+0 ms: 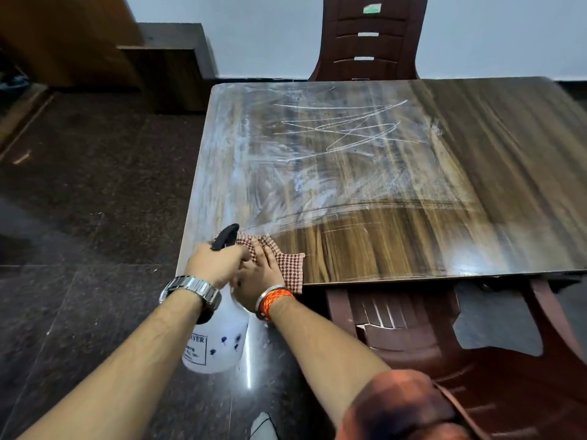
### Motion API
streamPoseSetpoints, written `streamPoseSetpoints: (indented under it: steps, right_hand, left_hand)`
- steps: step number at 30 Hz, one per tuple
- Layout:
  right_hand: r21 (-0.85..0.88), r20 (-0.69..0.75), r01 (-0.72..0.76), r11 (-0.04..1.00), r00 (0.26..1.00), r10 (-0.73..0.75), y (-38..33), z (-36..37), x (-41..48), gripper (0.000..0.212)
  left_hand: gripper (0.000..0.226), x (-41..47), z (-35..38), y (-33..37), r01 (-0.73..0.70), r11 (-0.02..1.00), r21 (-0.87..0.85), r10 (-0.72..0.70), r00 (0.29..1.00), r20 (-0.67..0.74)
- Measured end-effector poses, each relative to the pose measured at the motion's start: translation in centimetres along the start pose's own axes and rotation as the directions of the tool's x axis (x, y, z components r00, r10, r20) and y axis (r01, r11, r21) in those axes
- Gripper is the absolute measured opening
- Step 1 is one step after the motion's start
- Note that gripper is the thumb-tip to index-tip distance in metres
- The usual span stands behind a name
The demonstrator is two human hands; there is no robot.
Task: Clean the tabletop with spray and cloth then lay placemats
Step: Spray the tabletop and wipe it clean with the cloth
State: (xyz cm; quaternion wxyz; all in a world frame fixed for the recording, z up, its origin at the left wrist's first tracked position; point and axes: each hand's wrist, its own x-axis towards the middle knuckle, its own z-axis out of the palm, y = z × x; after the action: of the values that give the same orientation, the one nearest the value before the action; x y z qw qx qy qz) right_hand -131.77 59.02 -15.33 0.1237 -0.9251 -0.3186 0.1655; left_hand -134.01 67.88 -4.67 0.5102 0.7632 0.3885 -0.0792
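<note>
So the right hand (259,269) is pressed flat, fingers spread, on a checked red-and-white cloth (286,265) at the near left corner of the table (476,147). The cloth is soft and floppy — it bunches under the fingers and one corner hangs just over the near edge. Pinching it wouldn't do much; I'd say a flat palm with weight on it is the right way to drive it, otherwise it'll just skid over the wet film.

The left hand (216,265) is wrapped around the neck of the spray bottle (219,338), which hangs off the table edge over the floor, black nozzle (227,236) pointing toward the tabletop. It's a white, see-through plastic bottle; how full it is I can't tell. Probably light enough for one hand, but smooth plastic gets slippery when wet, so the neck under the trigger looks like the sensible place to grip.

Most of the left half of the top is covered in whitish smears and scribbly streaks — only the near strip and the right side look clean. No placemats anywhere I can see. Brown plastic chairs sit at the far side (368,39) and tucked under the near edge (400,325).
</note>
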Motion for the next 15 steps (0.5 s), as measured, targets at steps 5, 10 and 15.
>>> streamPoseSetpoints:
  steps: [5, 10, 15]
  right_hand:
    - [-0.017, -0.067, -0.141, 0.990, 0.988, 0.140, 5.2, -0.3, -1.4, 0.052]
    - [0.059, -0.148, -0.497, 0.865, 0.853, 0.500, 15.9, -2.8, -6.4, 0.054]
    - [0.134, -0.167, -0.727, 0.673, 0.653, 0.739, 26.6, -6.1, -11.4, 0.055]
  left_hand:
    - [0.009, -0.4, 2.0, 1.0, -0.018, 0.999, -0.046, 0.022, 0.994, 0.105]
    - [0.014, -1.4, 6.0, 2.5, -0.037, 0.999, -0.005, 0.037, 0.981, 0.191]
    - [0.023, -1.4, 10.1, 4.9, -0.089, 0.995, 0.051, 0.069, 0.948, 0.312]
